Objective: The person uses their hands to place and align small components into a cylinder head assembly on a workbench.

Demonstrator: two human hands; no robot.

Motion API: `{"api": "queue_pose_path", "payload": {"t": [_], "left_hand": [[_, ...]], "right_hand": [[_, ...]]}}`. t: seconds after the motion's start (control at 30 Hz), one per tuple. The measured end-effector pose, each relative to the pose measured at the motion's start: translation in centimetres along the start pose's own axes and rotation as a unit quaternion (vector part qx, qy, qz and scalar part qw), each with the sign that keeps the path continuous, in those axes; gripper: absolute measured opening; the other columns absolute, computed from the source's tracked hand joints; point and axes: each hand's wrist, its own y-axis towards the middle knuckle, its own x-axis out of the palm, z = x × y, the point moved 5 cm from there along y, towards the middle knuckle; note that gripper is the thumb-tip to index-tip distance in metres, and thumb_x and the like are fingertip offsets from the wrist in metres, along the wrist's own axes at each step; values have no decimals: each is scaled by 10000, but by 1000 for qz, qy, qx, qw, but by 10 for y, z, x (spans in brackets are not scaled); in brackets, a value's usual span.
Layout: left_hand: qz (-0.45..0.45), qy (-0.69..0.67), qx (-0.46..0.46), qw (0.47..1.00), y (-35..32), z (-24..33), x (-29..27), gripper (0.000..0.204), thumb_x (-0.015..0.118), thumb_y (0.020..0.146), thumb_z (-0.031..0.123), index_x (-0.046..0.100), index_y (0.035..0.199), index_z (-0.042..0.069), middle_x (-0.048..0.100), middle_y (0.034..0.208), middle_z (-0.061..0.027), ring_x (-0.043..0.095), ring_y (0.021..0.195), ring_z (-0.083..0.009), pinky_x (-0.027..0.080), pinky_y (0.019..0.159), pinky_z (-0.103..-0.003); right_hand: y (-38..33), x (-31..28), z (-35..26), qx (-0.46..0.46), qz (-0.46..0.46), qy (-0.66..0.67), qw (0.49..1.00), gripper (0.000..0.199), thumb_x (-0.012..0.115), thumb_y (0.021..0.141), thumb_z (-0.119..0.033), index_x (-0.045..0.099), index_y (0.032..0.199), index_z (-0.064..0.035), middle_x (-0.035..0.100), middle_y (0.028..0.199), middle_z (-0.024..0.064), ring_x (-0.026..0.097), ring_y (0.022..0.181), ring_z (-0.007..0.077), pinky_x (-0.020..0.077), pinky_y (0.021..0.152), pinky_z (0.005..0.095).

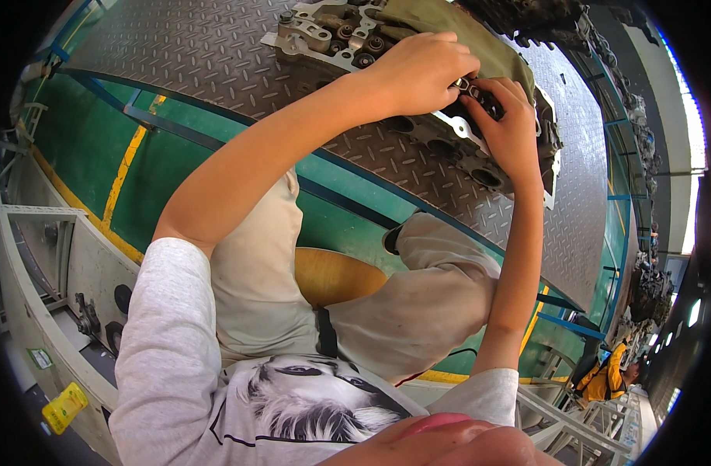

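Note:
An engine cylinder head (486,177) lies on a metal table covered in diamond-pattern plate. Over its far middle is spread an olive-green cloth (441,17). My left hand (424,71) is closed, its fingertips pinching a small shiny metal part (466,87) just above the cylinder head. From the other side my right hand (511,124) grips the same part between thumb and fingers. My fingers cover much of the part, so its exact kind cannot be told. Valve-gear pieces (344,33) show at the cylinder head's left end.
The diamond-plate table (192,58) has a blue frame (177,128). More dark engine parts (526,17) stand at the far side. A wooden stool seat (336,273) is between my legs. A yellow package (64,408) lies lower left; a person in yellow (604,377) is far right.

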Motion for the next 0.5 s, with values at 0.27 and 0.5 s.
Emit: {"api": "queue_pose_path", "payload": {"t": [0.27,0.5], "left_hand": [[-13,-14,-15,1000,1,-2,1,261,696,782,107,676,1035,50,683,992,-66,591,1003,-278,512,873,-402],[30,-67,-40,997,2,-12,-1,194,679,824,137,675,996,48,675,963,-97,594,1001,-304,497,890,-408]], "right_hand": [[-1,-4,-4,6,11,25,1000,226,749,812,-128,704,999,-10,662,948,118,598,908,301,490,818,377],[0,-5,-5,33,26,16,999,177,660,914,-145,688,1027,-12,647,940,125,588,910,308,479,816,382]]}}
